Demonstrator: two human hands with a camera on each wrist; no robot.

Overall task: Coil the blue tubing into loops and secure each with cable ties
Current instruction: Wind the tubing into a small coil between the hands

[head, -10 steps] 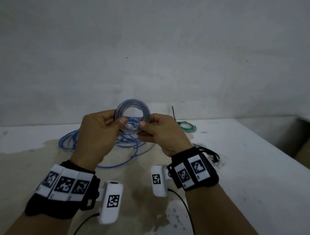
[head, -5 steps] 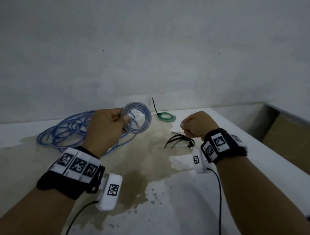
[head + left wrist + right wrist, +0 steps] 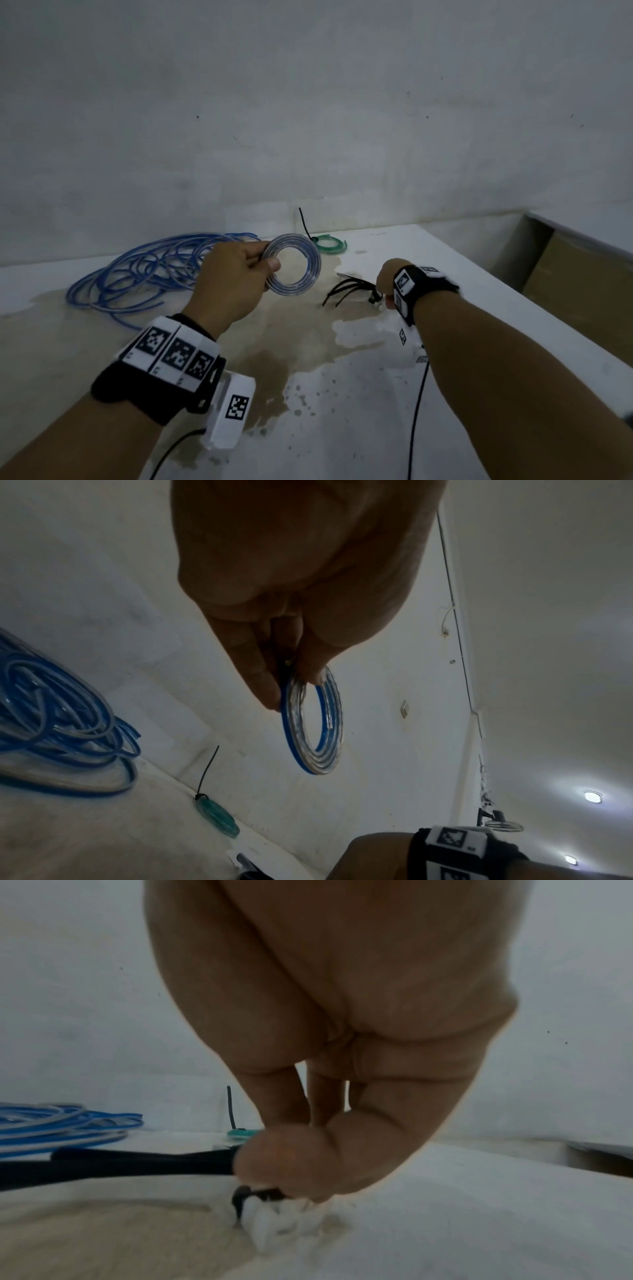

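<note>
the left hand [image 3: 228, 287] pinches the small tubing coil [image 3: 294, 269] above the table; the right hand [image 3: 308, 1167] is clamped on the black cable ties [image 3: 346, 291] at right. a loosened pinch could spring the untied coil open, and several ties may lift together.

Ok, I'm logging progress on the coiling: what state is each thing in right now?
small tubing coil: wound, untied, pinched by left hand
loose blue tubing: uncoiled heap on table
green coil: tied, lying on table
black cable ties: bunch on table, right hand gripping one end
</note>
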